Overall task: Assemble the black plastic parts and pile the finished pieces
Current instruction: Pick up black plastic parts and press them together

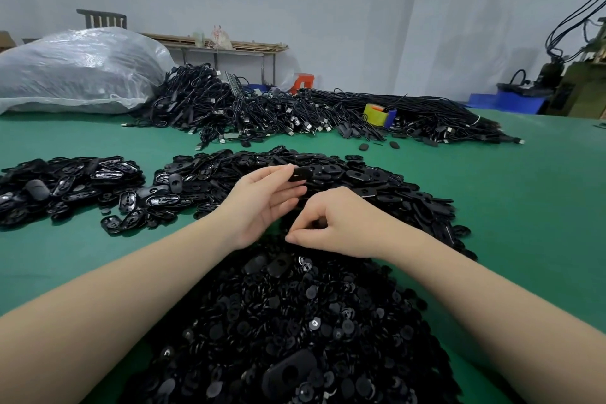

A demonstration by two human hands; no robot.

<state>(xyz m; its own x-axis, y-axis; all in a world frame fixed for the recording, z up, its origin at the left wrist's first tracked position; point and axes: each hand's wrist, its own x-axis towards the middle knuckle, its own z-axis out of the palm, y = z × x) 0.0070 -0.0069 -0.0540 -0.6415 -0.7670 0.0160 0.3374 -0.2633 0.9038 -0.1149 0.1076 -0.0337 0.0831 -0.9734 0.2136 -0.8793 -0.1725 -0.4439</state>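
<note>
We cannot read any text, label, brand or number here; the black plastic parts (344,180), the tape roll (377,114) and the plastic bag (78,69) show no legible marking.

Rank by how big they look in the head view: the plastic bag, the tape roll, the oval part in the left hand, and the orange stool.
1. Plastic bag, by far the largest.
2. Tape roll.
3. and 4. Oval part and orange stool look alike; the stool is far off and partly hidden, so no ranking.
</note>
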